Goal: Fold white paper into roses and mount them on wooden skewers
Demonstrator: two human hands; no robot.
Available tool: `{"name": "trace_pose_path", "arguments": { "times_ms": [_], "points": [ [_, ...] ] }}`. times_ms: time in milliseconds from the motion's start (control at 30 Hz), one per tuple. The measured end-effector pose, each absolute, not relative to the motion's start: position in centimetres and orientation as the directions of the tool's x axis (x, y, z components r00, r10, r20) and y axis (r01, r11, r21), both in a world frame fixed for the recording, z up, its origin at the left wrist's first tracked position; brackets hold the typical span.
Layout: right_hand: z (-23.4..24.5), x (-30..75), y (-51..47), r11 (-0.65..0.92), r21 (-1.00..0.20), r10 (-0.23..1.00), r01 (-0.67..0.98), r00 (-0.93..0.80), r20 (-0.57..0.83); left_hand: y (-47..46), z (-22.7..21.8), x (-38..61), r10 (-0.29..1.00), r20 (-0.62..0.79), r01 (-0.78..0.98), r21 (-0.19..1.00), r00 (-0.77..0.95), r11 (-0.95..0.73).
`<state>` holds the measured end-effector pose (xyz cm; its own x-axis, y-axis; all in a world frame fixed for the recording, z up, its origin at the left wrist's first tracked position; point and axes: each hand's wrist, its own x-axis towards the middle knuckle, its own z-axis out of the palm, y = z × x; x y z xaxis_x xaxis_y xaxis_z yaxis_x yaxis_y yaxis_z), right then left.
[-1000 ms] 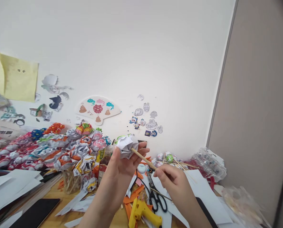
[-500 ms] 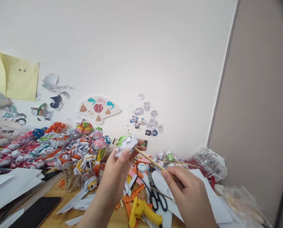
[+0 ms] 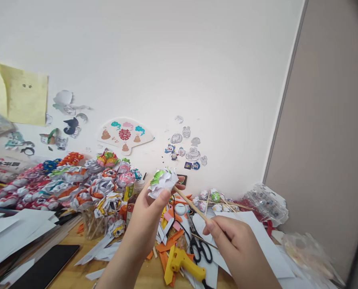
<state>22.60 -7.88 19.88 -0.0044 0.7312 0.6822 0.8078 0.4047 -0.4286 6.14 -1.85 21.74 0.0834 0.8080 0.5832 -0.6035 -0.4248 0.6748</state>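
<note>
A white paper flower [image 3: 164,182] with green inner petals is cupped in my left hand [image 3: 150,206], thumb on the near side and fingers behind. From its base a thin wooden stick [image 3: 191,204] slants down to the right. My right hand [image 3: 234,237] pinches the stick's lower end between thumb and bent fingers. Below the hands lie a yellow glue gun [image 3: 186,265] and black-handled scissors [image 3: 198,245], among orange and white paper strips [image 3: 169,243].
Many finished paper flowers [image 3: 103,188] crowd the left, some in a clear cup [image 3: 94,224]. A black phone [image 3: 48,267] lies front left beside white paper sheets [image 3: 19,233]. More flowers on sticks [image 3: 216,196] and plastic packs [image 3: 265,204] rest at the wall.
The flower has turned slightly in my left hand, showing more of its green petals. Both hands keep their hold; the whole view has shifted a little.
</note>
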Motion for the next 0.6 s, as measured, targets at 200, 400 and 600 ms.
{"name": "trace_pose_path", "arguments": {
  "times_ms": [200,400,600],
  "points": [
    [20.52,22.69,-8.34,0.409,-0.399,0.666,0.821,0.031,0.745,-2.18,22.22,6.16,0.836,0.547,-0.556,0.709,0.044,-0.434],
    [20.74,23.08,-8.65,0.42,-0.407,0.675,0.811,0.021,0.738,-2.32,22.26,6.76,0.828,0.556,-0.589,0.692,0.068,-0.417],
    [20.41,23.01,-8.37,0.405,-0.437,0.739,0.803,-0.007,0.673,-2.34,22.09,6.77,0.828,0.556,-0.598,0.689,0.075,-0.409]
  ]
}}
